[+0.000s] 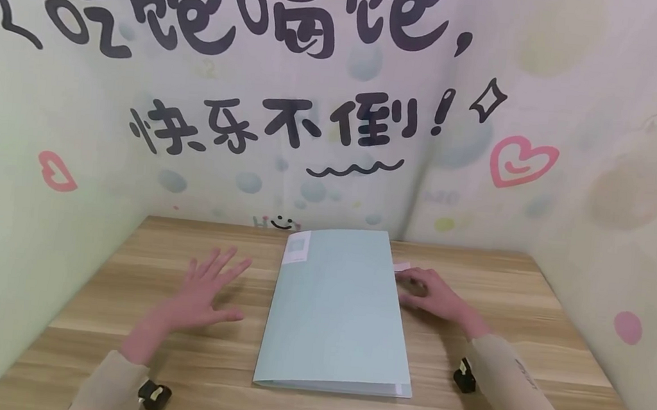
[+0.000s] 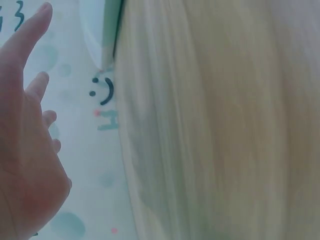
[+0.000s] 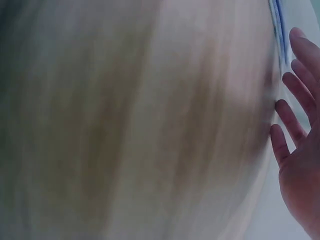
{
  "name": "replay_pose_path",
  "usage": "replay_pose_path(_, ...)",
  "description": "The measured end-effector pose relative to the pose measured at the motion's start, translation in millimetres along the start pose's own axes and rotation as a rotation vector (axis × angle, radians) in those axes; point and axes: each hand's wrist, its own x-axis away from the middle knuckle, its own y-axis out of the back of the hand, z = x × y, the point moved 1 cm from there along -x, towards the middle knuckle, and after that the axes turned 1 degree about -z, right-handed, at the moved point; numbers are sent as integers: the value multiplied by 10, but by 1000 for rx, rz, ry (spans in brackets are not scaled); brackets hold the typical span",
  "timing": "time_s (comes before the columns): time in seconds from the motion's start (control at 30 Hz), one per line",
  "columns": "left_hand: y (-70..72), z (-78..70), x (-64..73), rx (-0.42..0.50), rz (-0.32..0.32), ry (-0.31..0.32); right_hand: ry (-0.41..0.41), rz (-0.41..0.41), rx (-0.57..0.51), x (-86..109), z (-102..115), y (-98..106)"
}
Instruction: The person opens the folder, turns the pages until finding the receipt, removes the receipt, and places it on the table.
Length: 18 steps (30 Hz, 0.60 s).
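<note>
A closed pale-blue folder lies on the wooden table, its lower edge slightly parted over pale sheets. It has a white label at its upper left corner. Left of the folder, my left hand is held apart from it with fingers spread. Beside the folder's right edge is my right hand, fingers lightly bent; whether they touch the folder I cannot tell. In the right wrist view the fingers hold nothing. A small pale tab juts out by the right fingertips, partly hidden.
The wooden table meets a printed wall covering at the back, with pale walls on both sides. A small black device sits at the left wrist, and another black device at the right wrist.
</note>
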Motion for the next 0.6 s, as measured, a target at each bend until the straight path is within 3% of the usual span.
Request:
replay_pose_path(0.1, 5, -76, 7, 29, -5, 2, 9, 11, -35, -20, -26, -15)
replay_pose_path(0.3, 44, -181, 56, 111, -7, 16, -60, 40, -91, -29, -36, -36)
replay_pose_path(0.5, 18, -302, 71, 112, 2, 5, -198, 68, -32, 14, -20, -86)
replay_pose_path(0.6, -4, -395, 64, 141, 7, 4, -203, 69, -12, 31, -24, -98)
